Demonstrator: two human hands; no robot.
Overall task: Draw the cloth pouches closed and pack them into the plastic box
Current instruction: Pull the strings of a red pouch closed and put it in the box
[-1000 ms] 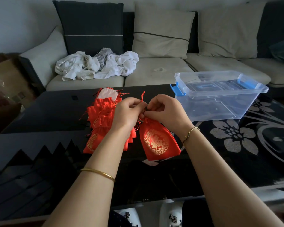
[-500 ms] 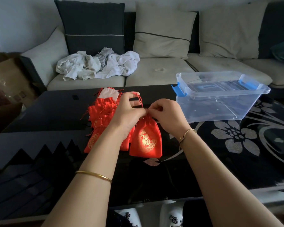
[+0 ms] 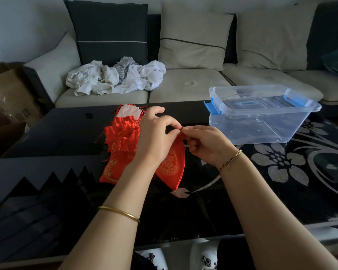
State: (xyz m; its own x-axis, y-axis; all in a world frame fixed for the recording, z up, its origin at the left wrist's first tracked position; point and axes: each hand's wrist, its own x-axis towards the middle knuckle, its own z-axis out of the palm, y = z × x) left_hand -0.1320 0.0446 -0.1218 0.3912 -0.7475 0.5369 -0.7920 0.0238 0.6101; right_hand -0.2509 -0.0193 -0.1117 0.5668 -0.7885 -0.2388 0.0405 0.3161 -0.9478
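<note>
Both hands pinch at the gathered neck of one red pouch [image 3: 171, 162]: your left hand [image 3: 155, 137] clamps the mouth, your right hand [image 3: 207, 145] grips the drawstring at its 3 o'clock side. Compared with a second ago, the neck has narrowed from an open flare to a tight bunch, and the pouch body has swung toward 6 o'clock. Judged from this, closing of this pouch is nearly complete. The remaining pouches [image 3: 121, 141] lie stacked at 9 o'clock of it on the table [image 3: 47, 133]. The plastic box [image 3: 261, 121], apparently without pouches, stands at 2 o'clock.
</note>
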